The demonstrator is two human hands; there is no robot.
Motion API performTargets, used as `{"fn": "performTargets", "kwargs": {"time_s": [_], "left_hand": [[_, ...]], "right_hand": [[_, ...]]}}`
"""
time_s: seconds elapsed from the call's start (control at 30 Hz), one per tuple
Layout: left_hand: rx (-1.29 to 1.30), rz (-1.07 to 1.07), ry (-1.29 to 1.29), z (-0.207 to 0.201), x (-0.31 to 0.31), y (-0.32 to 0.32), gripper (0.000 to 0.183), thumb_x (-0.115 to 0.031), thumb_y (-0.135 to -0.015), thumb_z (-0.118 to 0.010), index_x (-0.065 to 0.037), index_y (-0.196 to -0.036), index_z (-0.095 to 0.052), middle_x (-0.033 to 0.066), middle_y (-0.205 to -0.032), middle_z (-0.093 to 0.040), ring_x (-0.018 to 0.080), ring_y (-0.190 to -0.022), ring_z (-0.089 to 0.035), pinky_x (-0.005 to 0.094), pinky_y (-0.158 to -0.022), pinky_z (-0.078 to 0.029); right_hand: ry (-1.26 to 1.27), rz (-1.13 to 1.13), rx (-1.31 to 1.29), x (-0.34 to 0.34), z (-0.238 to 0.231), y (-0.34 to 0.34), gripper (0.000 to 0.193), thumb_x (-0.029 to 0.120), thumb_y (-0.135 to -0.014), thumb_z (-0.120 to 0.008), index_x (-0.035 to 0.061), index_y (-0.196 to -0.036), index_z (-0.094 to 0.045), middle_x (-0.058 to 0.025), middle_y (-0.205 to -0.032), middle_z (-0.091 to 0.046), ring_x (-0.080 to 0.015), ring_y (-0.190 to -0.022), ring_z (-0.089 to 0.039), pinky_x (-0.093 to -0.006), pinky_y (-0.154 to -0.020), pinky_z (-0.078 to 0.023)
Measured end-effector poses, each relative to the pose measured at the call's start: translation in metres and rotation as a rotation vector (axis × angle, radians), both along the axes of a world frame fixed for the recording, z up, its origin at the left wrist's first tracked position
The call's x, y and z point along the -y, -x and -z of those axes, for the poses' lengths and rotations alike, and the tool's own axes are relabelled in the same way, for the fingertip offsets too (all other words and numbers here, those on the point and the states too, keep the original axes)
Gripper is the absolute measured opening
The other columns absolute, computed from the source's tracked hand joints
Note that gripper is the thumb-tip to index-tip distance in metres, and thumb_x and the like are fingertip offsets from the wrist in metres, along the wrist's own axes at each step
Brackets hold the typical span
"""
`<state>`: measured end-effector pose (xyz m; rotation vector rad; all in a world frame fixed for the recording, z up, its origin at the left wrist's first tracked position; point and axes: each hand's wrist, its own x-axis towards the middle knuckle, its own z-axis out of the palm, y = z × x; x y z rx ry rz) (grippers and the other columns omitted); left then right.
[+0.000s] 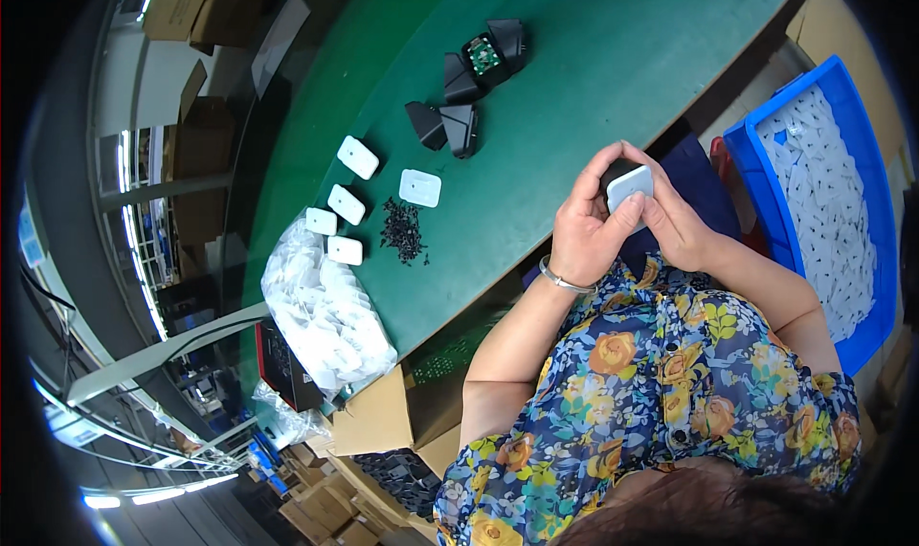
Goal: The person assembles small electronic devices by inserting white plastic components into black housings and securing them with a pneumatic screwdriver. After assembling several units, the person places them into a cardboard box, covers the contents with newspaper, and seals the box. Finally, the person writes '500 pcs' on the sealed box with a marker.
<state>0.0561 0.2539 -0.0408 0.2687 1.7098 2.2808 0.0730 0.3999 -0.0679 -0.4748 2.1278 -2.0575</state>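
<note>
Both my hands are wrapped round a small black housing with a white rounded-corner cover (pixel 630 186), held just off the table's near edge. My left hand (pixel 588 219) grips it from the left, with the thumb pressed on the white face. On the other side, the fingers of my right hand (pixel 676 222) close against it; the palms hide much of the black part. On the green table (pixel 536 154), several white covers (pixel 419 188) lie beside a pile of tiny black parts (pixel 402 232). Farther off stand black angular housings (pixel 458 130), and one (pixel 484 58) shows a green circuit board.
A clear plastic bag full of white pieces (pixel 325 307) rests at the table's left end. To my right is a blue bin (pixel 756 154) holding many white pieces. Below the table edge stands an open cardboard box (pixel 373 417), with a heap of black parts (pixel 400 479) nearby.
</note>
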Motion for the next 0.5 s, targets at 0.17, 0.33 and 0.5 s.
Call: {"fn": "performTargets", "kwargs": {"time_s": [0.17, 0.33, 0.5], "left_hand": [[0.058, -0.044, -0.054, -0.003, 0.01, -0.001, 0.045, -0.004, -0.083, -0.055, -0.003, -0.125, -0.038, 0.0132, -0.113, -0.052, 0.0166, -0.095, -0.056, 0.029, -0.083, -0.046], [0.043, -0.067, 0.027, 0.01, 0.013, -0.001, 0.042, -0.007, -0.085, -0.052, -0.005, -0.125, -0.038, 0.0146, -0.103, -0.059, 0.019, -0.089, -0.06, 0.0339, -0.078, -0.05], [0.06, -0.061, -0.005, 0.01, 0.015, 0.0, 0.037, -0.01, -0.086, -0.052, -0.005, -0.12, -0.041, 0.0132, -0.095, -0.06, 0.0182, -0.077, -0.061, 0.0298, -0.06, -0.052]], "right_hand": [[-0.235, -0.03, -0.256, -0.026, -0.028, 0.033, 0.051, 0.029, -0.094, -0.034, -0.0032, -0.132, -0.027, -0.0179, -0.134, -0.031, -0.0266, -0.126, -0.031, -0.0363, -0.103, -0.025], [0.167, 0.46, -0.464, -0.063, -0.136, 0.171, 0.045, 0.02, -0.086, -0.054, 0.0014, -0.125, -0.04, -0.006, -0.112, -0.053, -0.0127, -0.103, -0.048, -0.0268, -0.09, -0.036], [0.169, -0.013, -0.357, -0.053, -0.213, 0.239, 0.047, 0.026, -0.081, -0.061, 0.0024, -0.118, -0.043, -0.0091, -0.1, -0.059, -0.0185, -0.088, -0.059, -0.0317, -0.077, -0.048]]}}
